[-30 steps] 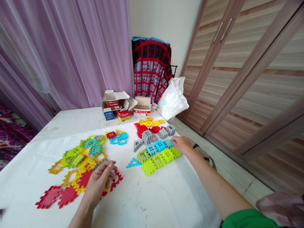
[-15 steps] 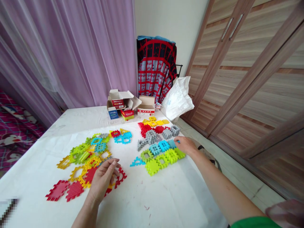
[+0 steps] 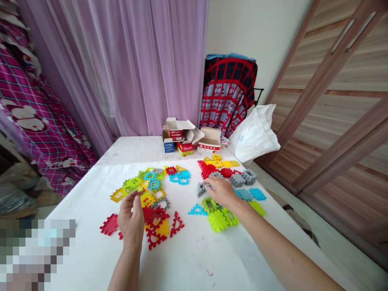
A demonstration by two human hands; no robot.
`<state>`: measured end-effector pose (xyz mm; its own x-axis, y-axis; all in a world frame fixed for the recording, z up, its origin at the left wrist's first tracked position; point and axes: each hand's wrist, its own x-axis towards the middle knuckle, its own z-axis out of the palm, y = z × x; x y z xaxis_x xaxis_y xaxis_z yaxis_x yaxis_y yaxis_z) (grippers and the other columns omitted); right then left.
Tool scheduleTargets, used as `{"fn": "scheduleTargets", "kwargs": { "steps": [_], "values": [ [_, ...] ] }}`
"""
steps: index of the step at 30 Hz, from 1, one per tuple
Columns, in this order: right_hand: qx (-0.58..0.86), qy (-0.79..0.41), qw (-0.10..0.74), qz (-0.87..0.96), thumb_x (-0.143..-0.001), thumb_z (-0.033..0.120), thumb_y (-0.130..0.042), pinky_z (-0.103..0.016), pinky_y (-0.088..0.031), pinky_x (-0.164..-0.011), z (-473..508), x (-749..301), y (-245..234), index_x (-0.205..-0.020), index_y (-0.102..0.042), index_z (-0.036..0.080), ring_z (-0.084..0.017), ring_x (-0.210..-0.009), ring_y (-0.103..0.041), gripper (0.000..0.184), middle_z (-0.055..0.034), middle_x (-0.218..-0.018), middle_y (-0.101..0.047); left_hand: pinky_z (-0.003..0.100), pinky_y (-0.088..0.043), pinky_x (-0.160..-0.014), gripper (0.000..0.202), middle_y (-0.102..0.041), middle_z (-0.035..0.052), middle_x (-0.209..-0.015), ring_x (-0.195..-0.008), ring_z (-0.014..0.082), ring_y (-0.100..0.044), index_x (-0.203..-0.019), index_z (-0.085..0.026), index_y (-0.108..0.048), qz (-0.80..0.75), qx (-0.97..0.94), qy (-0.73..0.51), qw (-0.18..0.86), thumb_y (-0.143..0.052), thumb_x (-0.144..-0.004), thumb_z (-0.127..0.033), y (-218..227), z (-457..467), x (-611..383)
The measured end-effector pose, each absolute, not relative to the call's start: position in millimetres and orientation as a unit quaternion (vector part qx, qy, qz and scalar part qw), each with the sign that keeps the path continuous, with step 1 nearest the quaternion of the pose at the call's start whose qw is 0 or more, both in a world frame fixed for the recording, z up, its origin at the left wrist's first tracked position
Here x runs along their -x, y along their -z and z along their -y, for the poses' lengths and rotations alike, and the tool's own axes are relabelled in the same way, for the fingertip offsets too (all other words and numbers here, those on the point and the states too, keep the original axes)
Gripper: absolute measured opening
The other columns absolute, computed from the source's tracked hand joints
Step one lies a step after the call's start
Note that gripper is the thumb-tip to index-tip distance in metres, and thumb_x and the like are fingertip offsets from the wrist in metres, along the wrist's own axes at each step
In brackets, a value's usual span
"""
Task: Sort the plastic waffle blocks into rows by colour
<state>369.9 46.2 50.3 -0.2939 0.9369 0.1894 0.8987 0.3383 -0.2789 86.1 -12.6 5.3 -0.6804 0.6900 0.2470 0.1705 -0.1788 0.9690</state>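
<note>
My left hand (image 3: 131,218) hovers over a spread of flat interlocking plastic tiles (image 3: 148,190), above the red tiles (image 3: 154,226). Its thumb and fingers are pressed together near a yellow-green tile; what they hold is hidden. My right hand (image 3: 220,190) lies across a row of built-up blocks, and its bent fingertips grip a grey block (image 3: 201,188). Lime-green blocks (image 3: 221,218) sit just below that hand. Blue blocks (image 3: 251,195) lie to its right, and a blue triangle (image 3: 197,210) to its left.
The white table (image 3: 188,258) also carries red (image 3: 209,169), yellow (image 3: 220,161) and grey blocks (image 3: 242,178), with open cardboard boxes (image 3: 182,139) at the back. A white plastic bag (image 3: 254,135) and a red checked cloth (image 3: 230,91) stand behind. Wooden wardrobe doors (image 3: 339,101) are on the right.
The camera has swung left. My right hand has moved left from the end of the blue-green row onto the grey block. My left hand has lifted, with its fingers drawn together.
</note>
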Motion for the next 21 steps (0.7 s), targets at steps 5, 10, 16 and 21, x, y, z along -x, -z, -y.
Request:
{"fn": "scheduleTargets", "kwargs": {
  "steps": [5,10,16,21],
  "values": [
    [0.503,-0.091,0.118,0.852,-0.086,0.027,-0.053,-0.034,-0.039,-0.099,-81.9,-286.9,-42.2,-0.122,-0.061,0.023,-0.022,-0.117,-0.053,0.037,-0.0064,-0.127,-0.06,0.042,-0.037,-0.105,0.032,-0.066,0.0061,-0.113,-0.113,0.0228,-0.057,-0.107,-0.021,-0.063,-0.623,-0.287,-0.715,0.133,-0.055,-0.082,-0.038,-1.5,10.9,-77.8],
    [0.477,-0.096,0.087,0.869,-0.087,0.041,-0.051,-0.04,-0.039,-0.1,-128.7,-206.3,-45.2,-0.129,-0.055,0.028,-0.024,-0.122,-0.049,0.044,-0.0067,-0.132,-0.055,0.041,-0.032,-0.108,0.037,-0.059,0.0067,-0.128,-0.124,0.0226,-0.05,-0.119,-0.023,-0.058,-0.624,-0.231,-0.733,0.139,-0.052,-0.084,-0.032,-1.3,12.4,-74.5],
    [0.44,-0.125,0.03,0.889,-0.083,0.055,-0.05,-0.052,-0.036,-0.1,-162.8,-126.0,-44.5,-0.133,-0.051,0.035,-0.03,-0.128,-0.041,0.054,-0.0071,-0.138,-0.048,0.043,-0.031,-0.109,0.039,-0.057,0.0069,-0.13,-0.125,0.0235,-0.048,-0.123,-0.024,-0.056,-0.645,-0.206,-0.719,0.157,-0.049,-0.086,-0.031,6.4,7.9,-71.6],
    [0.416,-0.146,-0.022,0.897,-0.079,0.06,-0.052,-0.061,-0.031,-0.1,-160.8,-99.3,-33.3,-0.126,-0.056,0.04,-0.033,-0.129,-0.04,0.051,-0.0064,-0.138,-0.049,0.041,-0.037,-0.106,0.039,-0.058,0.0058,-0.128,-0.121,0.0224,-0.052,-0.126,-0.026,-0.054,-0.651,-0.231,-0.711,0.131,-0.048,-0.087,-0.031,19.8,3.6,-67.8]
  ]
}}
